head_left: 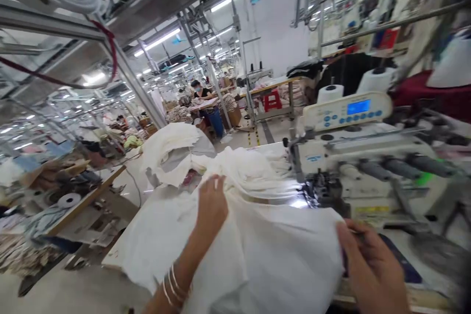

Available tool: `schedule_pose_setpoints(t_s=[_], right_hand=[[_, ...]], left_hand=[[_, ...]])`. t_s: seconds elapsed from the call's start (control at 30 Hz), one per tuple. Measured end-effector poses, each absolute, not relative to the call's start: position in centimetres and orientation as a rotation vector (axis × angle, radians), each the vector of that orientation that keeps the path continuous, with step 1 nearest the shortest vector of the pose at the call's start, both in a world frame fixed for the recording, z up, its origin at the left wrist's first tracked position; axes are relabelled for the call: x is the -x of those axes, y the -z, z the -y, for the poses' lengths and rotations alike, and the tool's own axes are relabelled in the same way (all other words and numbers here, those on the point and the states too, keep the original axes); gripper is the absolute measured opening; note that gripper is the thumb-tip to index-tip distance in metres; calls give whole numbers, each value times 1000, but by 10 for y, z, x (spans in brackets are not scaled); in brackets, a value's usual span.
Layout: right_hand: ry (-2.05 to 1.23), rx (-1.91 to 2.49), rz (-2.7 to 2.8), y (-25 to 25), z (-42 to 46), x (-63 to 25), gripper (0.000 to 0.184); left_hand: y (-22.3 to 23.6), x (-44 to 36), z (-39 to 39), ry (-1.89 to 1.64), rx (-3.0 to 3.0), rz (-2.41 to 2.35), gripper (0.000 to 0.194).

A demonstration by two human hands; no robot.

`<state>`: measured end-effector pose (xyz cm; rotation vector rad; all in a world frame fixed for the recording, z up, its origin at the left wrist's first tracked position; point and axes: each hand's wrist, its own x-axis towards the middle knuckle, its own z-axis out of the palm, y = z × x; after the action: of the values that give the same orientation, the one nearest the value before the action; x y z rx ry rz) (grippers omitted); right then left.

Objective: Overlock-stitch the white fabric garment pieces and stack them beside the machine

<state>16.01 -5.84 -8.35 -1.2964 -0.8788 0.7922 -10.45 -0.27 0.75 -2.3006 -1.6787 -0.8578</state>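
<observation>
— Right hand, nearest the lens: what's it doing?
— Pinching the edge of the white cloth, just in front of the sewing machine, though blur hides the fingertips.
— Left hand?
— Lying on the cloth left of the machine, fingers pressed together, bangles around its wrist.
— Where the cloth meets the machine?
— Dark and blurred, hard to make out.
— Beyond it?
— Thread cones behind the machine, and a co-worker well off to its left.
</observation>
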Motion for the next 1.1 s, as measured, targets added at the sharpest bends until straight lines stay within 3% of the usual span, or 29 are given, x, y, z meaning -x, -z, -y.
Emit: schedule_pose_setpoints(t_s=[0.13,0.27,0.47,0.63,0.97,1.1], right_hand=[[-933,1323,761,76,51,-156,57],[-989,1280,759,80,53,-154,52],[-1379,1077,906,118,64,-152,50],[-1326,1133,1058,120,68,-155,40],[-1288,1229,942,89,74,-156,38],[-1273,1229,919,85,74,-155,35]], left_hand=[[32,19,30,921,2476,1148,38],[44,-16,47,911,2460,1095,31],[36,-5,32,885,2510,1191,28],[33,-5,28,805,2516,1216,27],[35,-10,24,787,2483,1259,29],[42,-7,26,941,2430,1367,37]])
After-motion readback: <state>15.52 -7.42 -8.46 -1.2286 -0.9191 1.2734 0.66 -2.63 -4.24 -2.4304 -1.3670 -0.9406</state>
